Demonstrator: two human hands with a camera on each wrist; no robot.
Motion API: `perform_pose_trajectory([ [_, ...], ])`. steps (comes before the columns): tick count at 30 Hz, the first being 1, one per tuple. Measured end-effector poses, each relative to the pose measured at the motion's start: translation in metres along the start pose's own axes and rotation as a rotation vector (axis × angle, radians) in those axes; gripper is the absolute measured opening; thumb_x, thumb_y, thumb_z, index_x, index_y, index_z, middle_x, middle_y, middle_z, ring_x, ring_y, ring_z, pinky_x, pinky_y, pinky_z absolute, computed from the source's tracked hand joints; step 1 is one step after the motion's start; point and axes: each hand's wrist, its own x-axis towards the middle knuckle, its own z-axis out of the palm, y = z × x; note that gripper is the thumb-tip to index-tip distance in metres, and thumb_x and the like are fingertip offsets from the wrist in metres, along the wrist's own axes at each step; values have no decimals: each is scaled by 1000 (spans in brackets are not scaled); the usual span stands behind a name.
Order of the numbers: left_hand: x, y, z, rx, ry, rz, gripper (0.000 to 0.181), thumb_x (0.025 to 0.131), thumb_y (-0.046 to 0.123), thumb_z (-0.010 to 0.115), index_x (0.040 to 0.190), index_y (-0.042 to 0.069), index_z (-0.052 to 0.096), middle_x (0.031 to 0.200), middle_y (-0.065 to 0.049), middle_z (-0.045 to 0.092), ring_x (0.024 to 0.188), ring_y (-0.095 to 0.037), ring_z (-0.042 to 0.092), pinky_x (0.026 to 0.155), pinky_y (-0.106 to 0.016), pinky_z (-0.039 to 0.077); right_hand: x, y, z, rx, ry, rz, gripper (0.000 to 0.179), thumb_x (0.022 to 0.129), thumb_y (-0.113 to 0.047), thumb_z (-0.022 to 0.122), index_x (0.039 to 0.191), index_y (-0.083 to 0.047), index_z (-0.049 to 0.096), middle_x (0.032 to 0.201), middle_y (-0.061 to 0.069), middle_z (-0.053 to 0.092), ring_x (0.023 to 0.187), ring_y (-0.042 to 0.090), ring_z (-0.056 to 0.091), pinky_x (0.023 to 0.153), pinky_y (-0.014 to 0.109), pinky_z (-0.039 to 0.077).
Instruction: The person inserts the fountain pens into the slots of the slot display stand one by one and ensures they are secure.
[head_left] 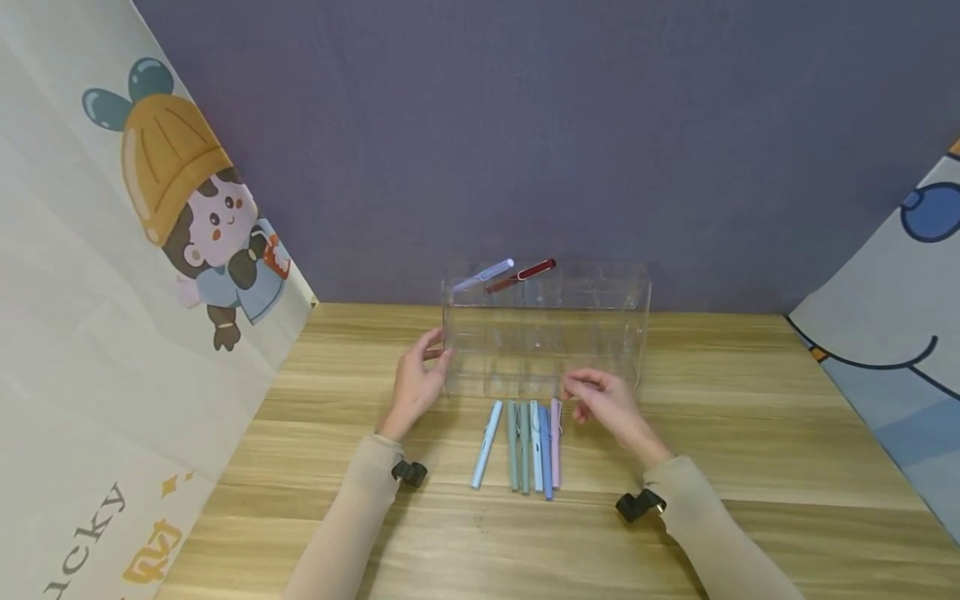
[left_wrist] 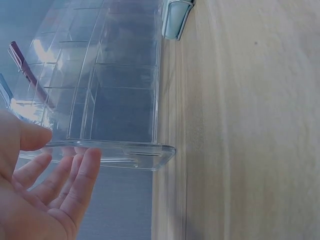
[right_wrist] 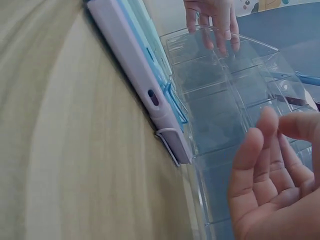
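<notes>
Wood-grain counter (head_left: 750,417): I judge the clear organizer (head_left: 546,329) light, stiff, best held by its ends, left fingers (left_wrist: 82,182) extended at one, right fingers (right_wrist: 247,147) half-curled in front, neither gripping.

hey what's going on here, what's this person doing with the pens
A person has both hands at a clear divided organizer. The left hand is at its left side; the right hand is near its front and holds no pen. A lavender pen and a dark red pen lean at its top left. Six more pens lie on the table in front.
</notes>
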Motion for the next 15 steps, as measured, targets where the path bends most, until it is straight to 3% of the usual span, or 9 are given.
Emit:
perform_pose_trajectory([
  [7, 1, 0, -2, 0, -13, -22, 48, 103, 10, 66, 150, 6, 57, 148, -18, 64, 125, -40, 69, 96, -51, 65, -3, 10, 4, -14, -96, 77, 49, 105, -20, 67, 145, 5, 56, 109, 18, 77, 69, 10, 67, 65, 23, 64],
  [15, 0, 1, 0, -8, -16, -31, 48, 103, 9, 66, 150, 5, 56, 149, -18, 64, 125, -40, 68, 94, -49, 66, -8, 21, 11, -10, -147, 123, 48, 104, -16, 66, 144, 8, 53, 100, 10, 73, 70, 12, 66, 62, 23, 63],
])
